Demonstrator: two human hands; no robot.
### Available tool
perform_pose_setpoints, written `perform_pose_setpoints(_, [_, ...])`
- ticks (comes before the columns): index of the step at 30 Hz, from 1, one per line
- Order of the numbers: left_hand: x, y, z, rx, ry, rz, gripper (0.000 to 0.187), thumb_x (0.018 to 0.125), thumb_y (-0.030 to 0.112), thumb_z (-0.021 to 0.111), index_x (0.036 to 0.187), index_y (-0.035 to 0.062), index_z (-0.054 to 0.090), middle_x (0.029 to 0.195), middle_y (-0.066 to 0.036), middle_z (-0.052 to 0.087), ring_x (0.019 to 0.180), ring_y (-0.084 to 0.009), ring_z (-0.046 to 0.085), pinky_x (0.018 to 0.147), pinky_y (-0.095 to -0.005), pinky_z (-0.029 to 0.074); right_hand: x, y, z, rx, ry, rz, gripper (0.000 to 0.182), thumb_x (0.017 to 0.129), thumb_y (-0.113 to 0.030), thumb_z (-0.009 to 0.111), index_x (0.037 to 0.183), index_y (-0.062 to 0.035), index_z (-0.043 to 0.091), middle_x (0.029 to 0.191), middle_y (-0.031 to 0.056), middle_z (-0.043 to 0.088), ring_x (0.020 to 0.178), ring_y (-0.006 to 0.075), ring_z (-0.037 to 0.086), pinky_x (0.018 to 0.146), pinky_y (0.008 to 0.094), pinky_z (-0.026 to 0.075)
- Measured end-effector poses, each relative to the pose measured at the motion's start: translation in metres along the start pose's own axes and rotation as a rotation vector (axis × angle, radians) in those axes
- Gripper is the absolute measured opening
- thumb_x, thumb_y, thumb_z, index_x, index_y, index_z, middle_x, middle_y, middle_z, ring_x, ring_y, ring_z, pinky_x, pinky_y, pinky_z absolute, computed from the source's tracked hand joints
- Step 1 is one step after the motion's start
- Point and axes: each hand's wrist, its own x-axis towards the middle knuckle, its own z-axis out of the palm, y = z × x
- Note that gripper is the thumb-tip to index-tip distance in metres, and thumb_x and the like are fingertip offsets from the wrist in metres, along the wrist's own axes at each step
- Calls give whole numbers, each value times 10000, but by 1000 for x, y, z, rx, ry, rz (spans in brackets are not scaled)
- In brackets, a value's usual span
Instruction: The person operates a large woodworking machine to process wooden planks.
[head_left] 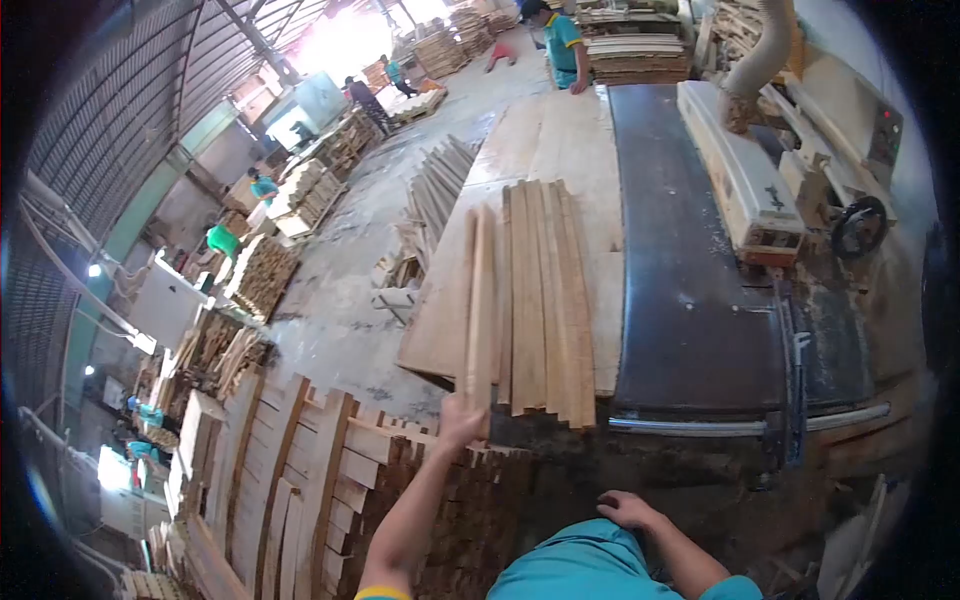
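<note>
Timber handling at the worktop looks to be the step in hand. The left hand has its fingers wrapped around the near end of a long strip, which lies left of a row of strips; whether the narrow piece beside it is also gripped cannot be told. The right hand is near the body, its fingers loosely curled with nothing visible in them. The next move seems to call for a steady grip on that end, as the far end is out of reach, and care not to knock the row askew.

The strips are straight, narrow and pale brown, with slightly uneven ends. Beneath them the worktop is flat, pale and wood-like. Alongside, a dark machine bed looks smooth and dusty, while stacked boards at lower left show rough, blocky ends.
</note>
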Motion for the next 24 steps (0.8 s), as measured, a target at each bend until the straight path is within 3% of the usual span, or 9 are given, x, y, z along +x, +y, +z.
perform_pose_setpoints(4, [55,-23,44,267,341,313,616,828,314,771,1295,-42,583,1109,-261,683,1124,-368,641,950,-450,506,2,23,-7,42,45,109,459,932,-351,692,1276,-48,673,1241,183,702,1170,330,667,1009,400,525])
perform_pose_setpoints(6, [62,-2,43,-163,86,48,659,854,359,768,1315,-55,546,1133,-286,660,1096,-400,638,936,-455,509,6,17,-17,3,15,163,481,924,-375,694,1263,-34,673,1238,212,696,1169,356,663,986,438,530])
perform_pose_setpoints(10, [14,39,14,-80,152,181,630,870,338,746,1356,-13,554,1234,-234,651,1129,-333,641,959,-424,508,38,4,-30,-68,-76,81,523,928,-366,693,1291,8,644,1234,240,687,1177,367,655,991,439,523])
perform_pose_setpoints(11, [-7,-3,29,-288,131,268,610,893,308,727,1378,-10,537,1311,-211,621,1164,-317,628,985,-415,508,71,-12,-35,-173,-217,7,523,928,-366,693,1291,8,644,1234,240,687,1177,367,655,991,439,523])
perform_pose_setpoints(13, [-55,1,-10,-512,-325,146,688,968,310,694,1528,37,401,1477,-142,518,1284,-241,549,1075,-410,476,114,-23,-39,-267,-244,82,563,929,-365,697,1327,24,612,1240,258,680,1189,371,647,1002,439,518])
perform_pose_setpoints(15, [-175,-25,-41,-696,-482,153,697,989,322,672,1564,75,365,1453,-136,531,1262,-245,562,1083,-406,465,101,-10,20,-490,-216,-76,527,957,-355,690,1315,25,617,1132,220,712,1074,352,688,953,444,538])
perform_pose_setpoints(19, [-324,-8,-130,-844,32,123,736,974,362,685,1560,61,356,1414,-147,563,1258,-241,567,1086,-412,455,122,-46,58,-338,-437,-148,381,922,-195,720,1212,43,652,1114,194,721,1055,270,696,918,379,539])
perform_pose_setpoints(22, [-419,-12,-160,-880,689,127,723,961,442,691,1493,33,422,1313,-137,632,1189,-238,615,971,-374,496,152,-54,77,-287,-575,-296,357,942,-181,707,1222,34,650,1106,163,724,1049,235,689,917,364,530])
perform_pose_setpoints(24, [-483,-23,-168,-644,1284,31,441,1029,318,615,1349,30,522,1172,-111,667,1091,-206,641,916,-342,519,171,-67,102,-579,-581,-300,322,963,-182,694,1211,20,656,1076,152,727,1031,232,691,905,355,525])
